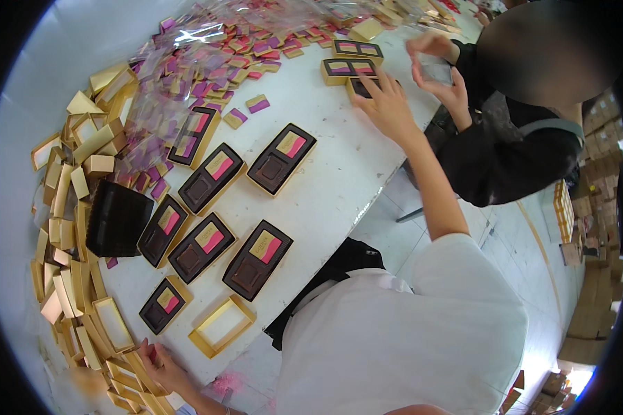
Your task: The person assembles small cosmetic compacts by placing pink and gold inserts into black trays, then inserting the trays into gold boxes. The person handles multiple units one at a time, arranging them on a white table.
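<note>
L hand (160,365) flat on gold lids (121,377), grip apart | R hand (387,104) on dark tray box (362,86), grip apart, long axis across table (325,180)

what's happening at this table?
A person in a white top works at a white table. Their right hand reaches out to a dark-lined gold box at the far side; their left hand rests on the pile of empty gold boxes at the near edge. Several filled boxes with dark trays and pink-yellow packets lie in rows between. Across, another person's hands handle something small.
</note>
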A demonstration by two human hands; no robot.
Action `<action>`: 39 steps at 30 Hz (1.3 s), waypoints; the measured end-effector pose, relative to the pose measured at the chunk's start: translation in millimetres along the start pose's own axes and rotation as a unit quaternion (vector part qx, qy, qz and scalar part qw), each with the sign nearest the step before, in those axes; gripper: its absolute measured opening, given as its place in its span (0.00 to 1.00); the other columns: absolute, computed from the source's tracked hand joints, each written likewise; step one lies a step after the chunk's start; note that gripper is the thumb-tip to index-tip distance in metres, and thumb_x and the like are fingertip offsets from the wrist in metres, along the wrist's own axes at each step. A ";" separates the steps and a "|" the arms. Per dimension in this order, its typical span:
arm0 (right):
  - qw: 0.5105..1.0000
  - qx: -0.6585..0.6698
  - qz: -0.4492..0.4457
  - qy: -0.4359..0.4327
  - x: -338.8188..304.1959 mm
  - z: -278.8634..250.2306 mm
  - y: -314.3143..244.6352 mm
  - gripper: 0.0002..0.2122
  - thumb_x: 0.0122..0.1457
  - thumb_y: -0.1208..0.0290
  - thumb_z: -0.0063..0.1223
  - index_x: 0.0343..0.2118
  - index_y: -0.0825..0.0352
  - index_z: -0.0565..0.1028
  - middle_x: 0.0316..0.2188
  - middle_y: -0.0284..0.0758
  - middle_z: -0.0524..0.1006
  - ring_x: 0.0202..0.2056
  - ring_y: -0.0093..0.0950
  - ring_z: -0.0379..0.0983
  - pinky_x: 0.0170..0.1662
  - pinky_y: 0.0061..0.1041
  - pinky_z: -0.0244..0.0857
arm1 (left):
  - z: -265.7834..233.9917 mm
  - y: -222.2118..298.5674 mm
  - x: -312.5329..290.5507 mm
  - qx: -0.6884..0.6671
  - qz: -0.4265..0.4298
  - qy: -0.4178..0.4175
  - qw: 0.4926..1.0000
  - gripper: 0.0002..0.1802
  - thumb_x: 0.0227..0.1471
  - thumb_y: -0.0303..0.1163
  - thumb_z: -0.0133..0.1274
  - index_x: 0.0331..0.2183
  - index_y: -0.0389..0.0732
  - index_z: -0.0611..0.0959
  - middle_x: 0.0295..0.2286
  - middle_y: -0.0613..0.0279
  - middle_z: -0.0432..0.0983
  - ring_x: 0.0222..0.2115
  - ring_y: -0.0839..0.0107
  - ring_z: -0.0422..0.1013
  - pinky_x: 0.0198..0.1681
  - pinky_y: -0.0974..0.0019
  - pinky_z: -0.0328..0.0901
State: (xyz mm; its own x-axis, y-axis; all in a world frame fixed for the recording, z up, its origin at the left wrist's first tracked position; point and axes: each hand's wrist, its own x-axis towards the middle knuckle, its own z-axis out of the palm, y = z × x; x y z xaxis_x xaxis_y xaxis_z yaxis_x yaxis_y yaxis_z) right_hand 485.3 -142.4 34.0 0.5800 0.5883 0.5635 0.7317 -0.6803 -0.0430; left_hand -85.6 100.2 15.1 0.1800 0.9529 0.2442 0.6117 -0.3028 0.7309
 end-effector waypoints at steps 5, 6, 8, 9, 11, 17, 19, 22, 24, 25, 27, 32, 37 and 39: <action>0.990 0.057 -0.055 -0.119 -74.4 -32.6 -38.6 0.29 0.56 0.49 0.43 0.56 0.61 0.61 0.58 0.49 0.55 0.58 0.47 0.51 0.60 0.44 0.42 | 15.6 -13.9 -5.7 0.032 0.039 0.051 0.997 0.14 0.53 0.29 0.52 0.41 0.33 0.77 0.31 0.59 0.73 0.31 0.71 0.68 0.36 0.70 0.64; 0.988 0.057 -0.066 -0.128 -81.0 -42.9 -57.7 0.28 0.55 0.49 0.44 0.55 0.61 0.63 0.58 0.49 0.56 0.58 0.47 0.52 0.59 0.44 0.43 | 16.0 -13.8 -5.6 0.042 0.057 0.063 0.996 0.13 0.53 0.29 0.52 0.40 0.33 0.77 0.32 0.57 0.74 0.32 0.70 0.69 0.37 0.70 0.64; 0.984 0.062 -0.084 -0.144 -85.0 -56.5 -79.5 0.28 0.53 0.49 0.47 0.53 0.62 0.65 0.57 0.49 0.57 0.56 0.46 0.54 0.58 0.44 0.45 | 14.7 -5.4 -6.7 0.057 0.042 0.069 0.995 0.13 0.53 0.29 0.52 0.39 0.32 0.77 0.32 0.56 0.75 0.32 0.70 0.70 0.38 0.69 0.65; 0.982 0.060 -0.093 -0.152 -84.8 -61.0 -86.4 0.28 0.52 0.49 0.48 0.53 0.62 0.66 0.56 0.49 0.58 0.55 0.46 0.54 0.57 0.44 0.46 | 15.6 -2.3 -7.5 0.061 0.035 0.070 0.995 0.13 0.53 0.29 0.52 0.39 0.32 0.78 0.32 0.55 0.75 0.32 0.69 0.71 0.38 0.68 0.65; 0.973 0.098 -0.140 -0.158 -85.3 -62.3 -95.7 0.27 0.50 0.51 0.52 0.51 0.62 0.68 0.55 0.48 0.60 0.54 0.45 0.56 0.55 0.44 0.47 | 15.0 0.3 -9.1 0.074 0.037 0.063 0.995 0.13 0.53 0.29 0.52 0.39 0.32 0.77 0.33 0.57 0.75 0.32 0.71 0.70 0.38 0.71 0.65; 0.912 0.330 -0.192 -0.151 -50.6 -54.6 -112.4 0.22 0.48 0.60 0.57 0.46 0.63 0.72 0.48 0.45 0.68 0.46 0.40 0.66 0.48 0.37 0.60 | 19.5 -6.4 -4.9 0.099 0.036 0.072 0.992 0.13 0.53 0.31 0.53 0.38 0.32 0.78 0.33 0.57 0.75 0.32 0.71 0.70 0.37 0.71 0.65; 0.946 0.271 -0.177 -0.031 -2.7 -29.2 -105.7 0.18 0.47 0.70 0.59 0.43 0.65 0.73 0.47 0.42 0.70 0.45 0.39 0.68 0.46 0.36 0.63 | 19.2 -2.1 -4.5 0.158 0.057 0.077 0.983 0.12 0.53 0.31 0.53 0.37 0.32 0.78 0.32 0.57 0.75 0.32 0.70 0.70 0.37 0.70 0.66; 0.922 0.318 -0.211 -0.055 69.9 42.7 -98.1 0.14 0.51 0.73 0.54 0.42 0.67 0.72 0.45 0.41 0.71 0.46 0.40 0.67 0.50 0.33 0.61 | 19.2 7.7 -2.3 0.237 0.079 0.073 0.965 0.11 0.52 0.30 0.53 0.36 0.32 0.78 0.30 0.56 0.74 0.31 0.69 0.70 0.36 0.69 0.66; 0.905 0.334 -0.233 -0.125 82.8 70.8 -100.3 0.13 0.51 0.74 0.53 0.42 0.68 0.73 0.43 0.41 0.72 0.46 0.39 0.67 0.49 0.32 0.61 | 20.1 9.1 -0.5 0.266 0.101 0.065 0.957 0.11 0.52 0.30 0.53 0.35 0.32 0.78 0.29 0.57 0.74 0.30 0.69 0.70 0.35 0.68 0.66; 0.898 0.326 -0.239 -0.173 85.7 73.9 -106.1 0.13 0.51 0.74 0.53 0.42 0.68 0.73 0.42 0.40 0.73 0.45 0.38 0.67 0.49 0.32 0.61 | 18.0 7.0 -1.6 0.270 0.118 0.061 0.954 0.11 0.53 0.30 0.53 0.34 0.32 0.78 0.29 0.57 0.74 0.29 0.70 0.70 0.35 0.69 0.66; 0.898 0.289 -0.262 -0.206 82.9 81.0 -110.4 0.13 0.51 0.77 0.52 0.41 0.68 0.73 0.38 0.39 0.74 0.43 0.35 0.69 0.47 0.30 0.62 | 17.2 0.9 -7.0 0.243 0.105 0.062 0.962 0.09 0.52 0.29 0.53 0.33 0.32 0.78 0.27 0.58 0.74 0.28 0.69 0.69 0.33 0.68 0.65; 0.790 0.511 -0.223 -0.254 49.5 -20.0 -98.9 0.13 0.46 0.81 0.55 0.38 0.69 0.74 0.35 0.38 0.74 0.39 0.36 0.69 0.44 0.30 0.64 | 17.3 -11.4 -11.6 0.151 0.051 0.119 0.980 0.08 0.52 0.29 0.54 0.31 0.33 0.78 0.26 0.58 0.74 0.26 0.69 0.69 0.30 0.70 0.65; 0.813 0.414 -0.335 -0.234 -15.3 -35.2 -97.9 0.12 0.44 0.77 0.59 0.35 0.66 0.76 0.37 0.35 0.73 0.42 0.34 0.68 0.46 0.32 0.60 | 20.7 -2.9 -3.9 0.157 0.052 0.107 0.980 0.11 0.54 0.32 0.53 0.32 0.32 0.79 0.26 0.61 0.75 0.27 0.75 0.69 0.32 0.73 0.65; 0.824 0.416 -0.300 -0.242 -18.4 -31.4 -100.0 0.12 0.44 0.76 0.60 0.35 0.64 0.77 0.39 0.34 0.71 0.43 0.34 0.66 0.48 0.34 0.58 | 20.0 -6.0 -6.2 0.147 0.049 0.108 0.982 0.11 0.54 0.32 0.52 0.32 0.32 0.79 0.26 0.62 0.75 0.27 0.75 0.69 0.32 0.73 0.65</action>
State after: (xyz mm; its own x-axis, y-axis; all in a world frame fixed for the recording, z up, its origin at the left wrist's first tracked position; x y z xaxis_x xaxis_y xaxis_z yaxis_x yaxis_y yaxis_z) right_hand 390.2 -98.9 53.9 -0.0484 0.9516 0.3037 0.8145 0.2135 -0.5394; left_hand -75.0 96.4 -3.6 0.1018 0.8840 0.4564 0.8015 -0.3446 0.4887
